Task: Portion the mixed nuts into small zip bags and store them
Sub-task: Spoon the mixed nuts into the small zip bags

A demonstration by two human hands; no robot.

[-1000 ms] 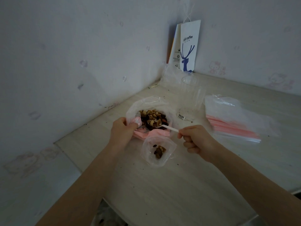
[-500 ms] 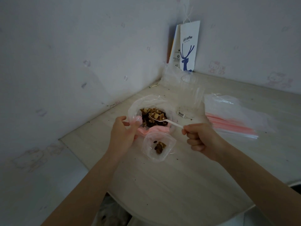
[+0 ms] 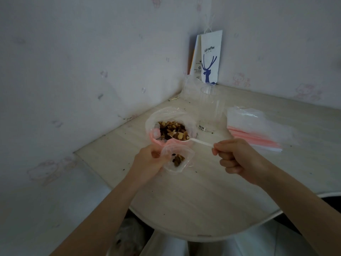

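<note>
Now the spoon (image 3: 184, 138) is full and up at the near edge of the big bag of nuts (image 3: 156, 117), not digging inside any more. The right hand (image 3: 238, 157) pinches its handle. The left hand (image 3: 149, 161) has let go of the big bag and holds the small zip bag (image 3: 177, 160) open just in front of it, ready for another scoop.

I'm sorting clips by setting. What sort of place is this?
Most likely a room in a home, perhaps a child's: cartoon-kitten wallpaper, a pale wood table set into the corner, and a coffee-shop paper bag propped against the wall.
</note>
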